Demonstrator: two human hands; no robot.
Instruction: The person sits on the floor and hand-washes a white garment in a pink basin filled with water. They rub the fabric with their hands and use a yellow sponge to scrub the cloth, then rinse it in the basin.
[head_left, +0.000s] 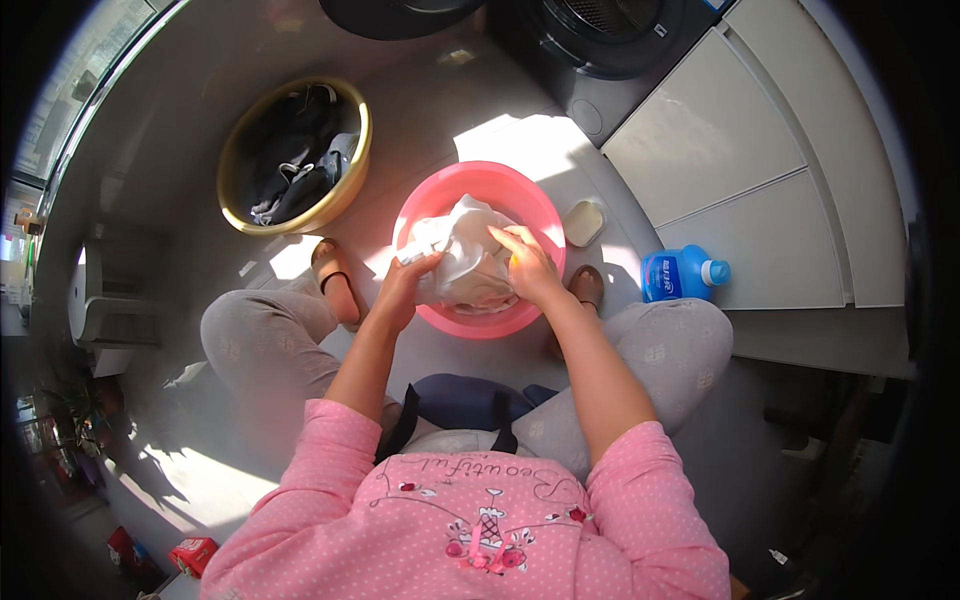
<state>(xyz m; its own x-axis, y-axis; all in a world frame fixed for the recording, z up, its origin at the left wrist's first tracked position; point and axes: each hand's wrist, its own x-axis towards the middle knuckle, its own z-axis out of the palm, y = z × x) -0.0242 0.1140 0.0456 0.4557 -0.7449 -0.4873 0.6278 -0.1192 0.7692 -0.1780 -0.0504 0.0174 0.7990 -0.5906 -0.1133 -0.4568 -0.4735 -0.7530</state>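
Observation:
A pink plastic basin (478, 327) sits on the floor between my feet. Bunched white cloth (472, 251) fills much of it, partly raised above the rim. My left hand (411, 283) grips the cloth at its left side, thumb on top. On the right side, my right hand (531, 264) holds the same cloth, with the index finger stretched out over it. The bottom of the basin is hidden under the fabric, and so are some of my fingertips.
A yellow basin (363, 166) of dark clothes (292, 154) stands at the upper left. Right of the pink basin lie a soap dish (583, 223), apparently with soap, and a blue detergent bottle (679, 274). A front-loading washing machine (600, 45) and white cabinets (720, 127) stand beyond.

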